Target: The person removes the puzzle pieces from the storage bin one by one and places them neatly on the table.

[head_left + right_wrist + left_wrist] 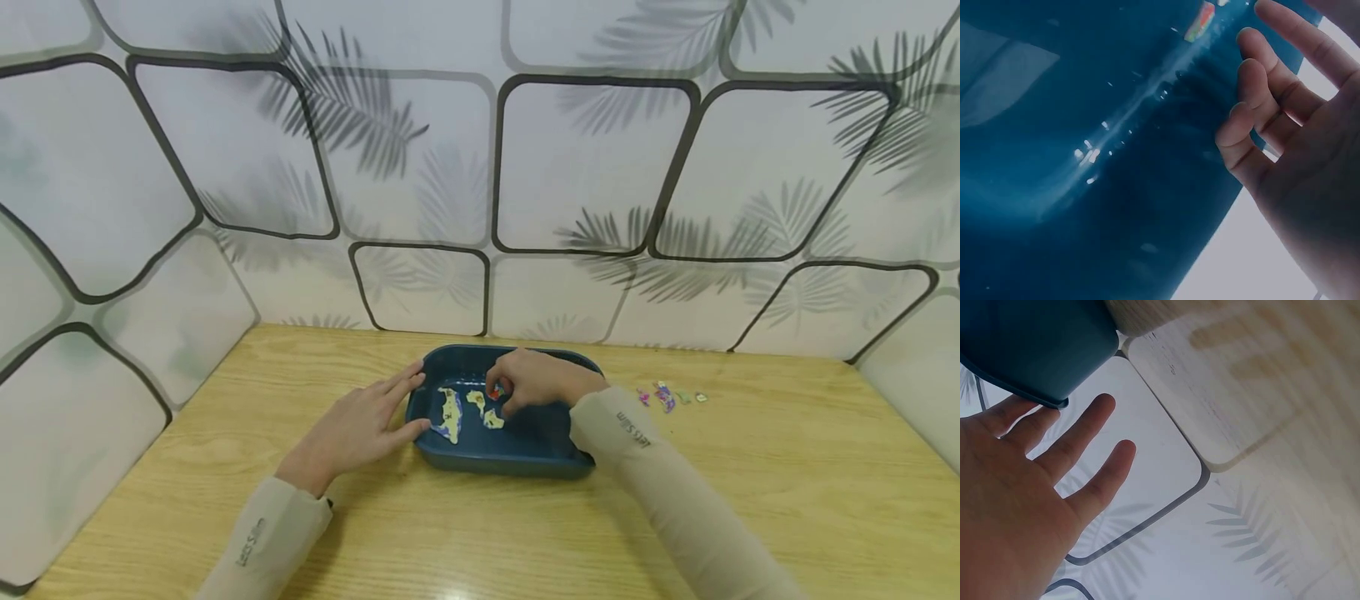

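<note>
A dark blue rectangular tray point(517, 458) stands on the table. My left hand point(360, 429) rests at its left rim with straight, spread fingers, the thumb at the near left side. In the left wrist view, fingertips of this hand point(1035, 462) meet the tray's rim point(1047, 401). My right hand point(536, 379) reaches down inside the tray, index finger and thumb bent beside a small red piece point(495, 392). The right wrist view shows the right hand's fingers point(1279, 94) loosely curved, apart from a red and green piece point(1200, 22). Irregular pale yellow pieces with purple edges point(452, 414) lie left of it.
Another pale yellow piece point(492, 419) lies near my right thumb. Several small colourful pieces point(664, 397) lie on the wooden table point(750, 475) right of the tray. A patterned wall point(420, 200) with leaf prints rises behind the table and along its sides.
</note>
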`<state>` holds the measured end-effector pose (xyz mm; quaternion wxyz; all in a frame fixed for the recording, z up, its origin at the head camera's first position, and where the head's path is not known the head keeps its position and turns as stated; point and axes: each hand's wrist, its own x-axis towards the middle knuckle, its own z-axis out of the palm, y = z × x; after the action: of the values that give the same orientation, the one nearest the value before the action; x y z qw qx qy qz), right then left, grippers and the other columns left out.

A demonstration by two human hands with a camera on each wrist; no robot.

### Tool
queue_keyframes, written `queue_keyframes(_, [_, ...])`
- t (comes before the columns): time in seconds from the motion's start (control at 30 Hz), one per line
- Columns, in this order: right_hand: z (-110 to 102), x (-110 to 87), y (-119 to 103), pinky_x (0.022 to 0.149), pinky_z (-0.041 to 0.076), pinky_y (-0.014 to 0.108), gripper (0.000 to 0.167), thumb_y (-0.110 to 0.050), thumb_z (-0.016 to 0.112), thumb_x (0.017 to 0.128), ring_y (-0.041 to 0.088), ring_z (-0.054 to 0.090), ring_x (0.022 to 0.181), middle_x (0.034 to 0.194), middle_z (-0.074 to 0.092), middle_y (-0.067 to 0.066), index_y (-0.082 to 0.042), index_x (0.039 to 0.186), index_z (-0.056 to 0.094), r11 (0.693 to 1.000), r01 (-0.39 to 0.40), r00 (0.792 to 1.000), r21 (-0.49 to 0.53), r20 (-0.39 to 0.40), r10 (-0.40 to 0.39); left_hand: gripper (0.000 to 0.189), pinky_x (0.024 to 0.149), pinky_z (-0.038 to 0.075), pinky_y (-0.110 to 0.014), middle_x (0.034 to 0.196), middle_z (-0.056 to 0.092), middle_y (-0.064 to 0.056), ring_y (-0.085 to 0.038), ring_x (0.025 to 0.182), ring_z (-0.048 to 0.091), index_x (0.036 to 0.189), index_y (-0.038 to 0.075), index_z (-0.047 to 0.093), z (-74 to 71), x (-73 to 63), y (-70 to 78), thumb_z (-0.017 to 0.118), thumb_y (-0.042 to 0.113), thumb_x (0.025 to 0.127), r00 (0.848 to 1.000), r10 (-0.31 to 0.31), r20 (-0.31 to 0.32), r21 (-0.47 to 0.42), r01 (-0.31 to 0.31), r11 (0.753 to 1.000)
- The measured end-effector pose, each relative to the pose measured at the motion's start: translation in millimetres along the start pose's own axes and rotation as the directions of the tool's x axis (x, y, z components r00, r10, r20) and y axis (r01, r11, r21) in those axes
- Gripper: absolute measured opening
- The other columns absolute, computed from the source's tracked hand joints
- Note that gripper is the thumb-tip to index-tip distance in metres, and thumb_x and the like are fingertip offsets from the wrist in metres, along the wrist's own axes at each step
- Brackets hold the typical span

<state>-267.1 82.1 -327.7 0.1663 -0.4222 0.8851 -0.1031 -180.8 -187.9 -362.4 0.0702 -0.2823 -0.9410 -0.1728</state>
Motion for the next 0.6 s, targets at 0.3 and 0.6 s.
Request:
queue_keyframes(0.3, [9.3, 1.2, -1.7, 0.072, 0.049, 0.027, 0.031, -0.016, 0.083, 0.086, 0.009, 0.052, 0.075, 0.087, 0.060, -0.004, -0.008, 0.115, 0.074, 0.998, -0.056, 0.998, -0.037, 0.030, 0.058, 0.068, 0.098, 0.049, -0.055, 0.161, 0.035, -0.015, -0.034, 0.115, 0.065, 0.150, -0.004, 0.046, 0.1, 0.2, 0.3, 0.060, 0.042, 0.101, 1.000, -0.005, 0.012, -0.004, 0.005, 1.000])
queue_keyframes(0.6, [14.9, 3.7, 0.4, 0.076, 0.051, 0.034, 0.033, -0.020, 0.083, 0.087, 0.013, 0.054, 0.081, 0.090, 0.060, -0.003, -0.011, 0.117, 0.074, 0.992, -0.099, 0.994, -0.077, 0.027, 0.102, 0.068, 0.096, 0.051, -0.053, 0.161, 0.035, -0.014, -0.022, 0.087, 0.069, 0.150, -0.003, 0.046, -0.6, 0.7, 0.2, 0.062, 0.040, 0.101, 1.000, -0.011, 0.017, -0.001, 0.011, 1.000])
